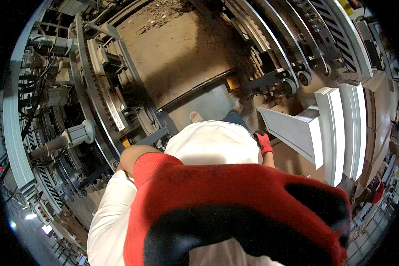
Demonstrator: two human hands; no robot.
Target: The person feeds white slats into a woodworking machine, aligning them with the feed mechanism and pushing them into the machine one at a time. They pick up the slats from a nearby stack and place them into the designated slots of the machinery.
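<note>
From the head view, a red-and-black gloved left hand point(235, 213) is raised close to the lens, fingers spread and nothing in it, likely mid-swing. The right hand point(264, 142) hangs low, loosely curled and empty, nearest the white moulded panel point(297, 131), a long painted board with profiled edges lying flat on the worktop point(292, 159) beside upright white panels point(341, 128).

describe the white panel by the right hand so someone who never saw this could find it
Start at the long machine with rollers on the right. Below it lies a stack of white moulded panels. The white panel juts out leftward from that stack toward the red-gloved right hand; it alone lies angled across the others, not parallel.
</note>
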